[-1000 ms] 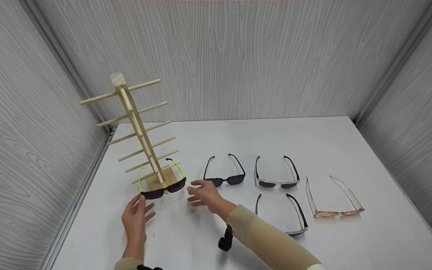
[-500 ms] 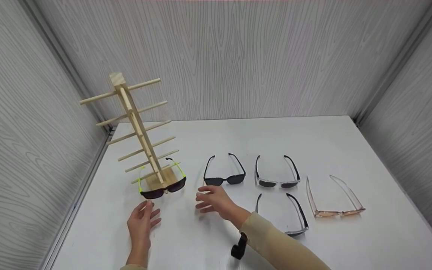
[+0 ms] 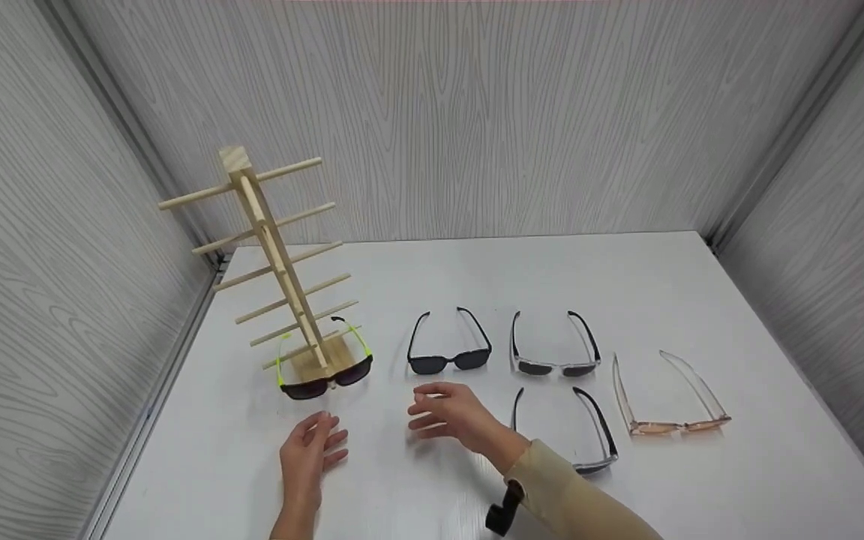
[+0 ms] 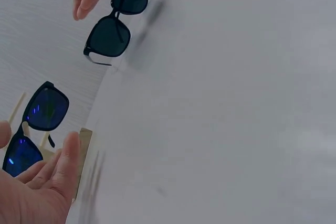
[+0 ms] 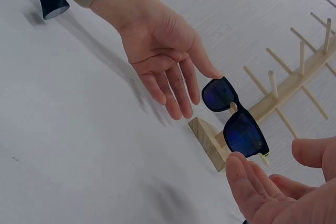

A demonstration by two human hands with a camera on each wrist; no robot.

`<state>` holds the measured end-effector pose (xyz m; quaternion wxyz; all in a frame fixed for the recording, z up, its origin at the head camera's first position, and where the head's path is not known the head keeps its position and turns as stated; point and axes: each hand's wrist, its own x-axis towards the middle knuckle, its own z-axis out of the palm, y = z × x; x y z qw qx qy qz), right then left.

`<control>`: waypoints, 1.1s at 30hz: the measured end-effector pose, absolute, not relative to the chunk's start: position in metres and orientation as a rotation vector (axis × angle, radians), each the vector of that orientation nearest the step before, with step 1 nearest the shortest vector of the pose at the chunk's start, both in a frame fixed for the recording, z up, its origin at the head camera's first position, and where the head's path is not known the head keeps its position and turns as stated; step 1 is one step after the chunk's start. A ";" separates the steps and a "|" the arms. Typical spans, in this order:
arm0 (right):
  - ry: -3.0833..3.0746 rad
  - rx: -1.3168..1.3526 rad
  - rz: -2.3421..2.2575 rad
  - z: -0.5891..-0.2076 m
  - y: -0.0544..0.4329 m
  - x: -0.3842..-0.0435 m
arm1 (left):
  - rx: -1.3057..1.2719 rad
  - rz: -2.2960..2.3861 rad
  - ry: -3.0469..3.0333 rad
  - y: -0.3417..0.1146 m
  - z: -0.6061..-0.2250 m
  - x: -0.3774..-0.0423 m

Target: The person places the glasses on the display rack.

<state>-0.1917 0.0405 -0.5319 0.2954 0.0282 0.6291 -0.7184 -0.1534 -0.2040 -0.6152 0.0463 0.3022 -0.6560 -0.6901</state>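
Note:
Sunglasses with dark lenses and neon-yellow temples [image 3: 353,373] hang on the lowest bars of a wooden display rack [image 3: 278,259], in front of its base. My left hand [image 3: 304,457] is just below them in the head view, apart from them, its fingers loosely bent and holding nothing. My right hand [image 3: 454,416] hovers over the white table, its fingers spread and relaxed. Just beyond it lie black sunglasses [image 3: 429,365] with temples unfolded. In the right wrist view the hung sunglasses [image 5: 244,134] show bluish lenses across the rack's post, between both hands.
Clear-framed sunglasses [image 3: 535,368] lie right of the black pair. Another pair with dark temples [image 3: 601,420] is nearer, partly behind the right forearm. Pinkish transparent glasses [image 3: 657,428] lie at far right. Grey wood-grain panels [image 3: 477,120] enclose the table [image 3: 747,495].
My left hand has let go of the yellow-templed sunglasses and drawn back, toward me and rightward. My right hand has moved right and nearer, away from the rack. The glasses stay put.

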 end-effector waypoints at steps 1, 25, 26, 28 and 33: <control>1.672 0.072 -1.918 -0.532 0.042 -0.191 | 0.921 -2.113 -2.010 -0.202 -0.616 -0.154; 1.723 -0.081 -2.068 -0.537 0.097 -0.189 | 0.653 -2.348 -2.278 -0.148 -0.552 -0.140; 1.736 -0.088 -2.073 -0.537 0.099 -0.188 | 0.642 -2.357 -2.283 -0.147 -0.551 -0.139; 1.760 -0.099 -2.088 -0.535 0.104 -0.186 | 0.610 -2.370 -2.289 -0.144 -0.550 -0.138; 1.814 -0.108 -2.125 -0.530 0.121 -0.184 | 0.495 -2.400 -2.301 -0.134 -0.549 -0.141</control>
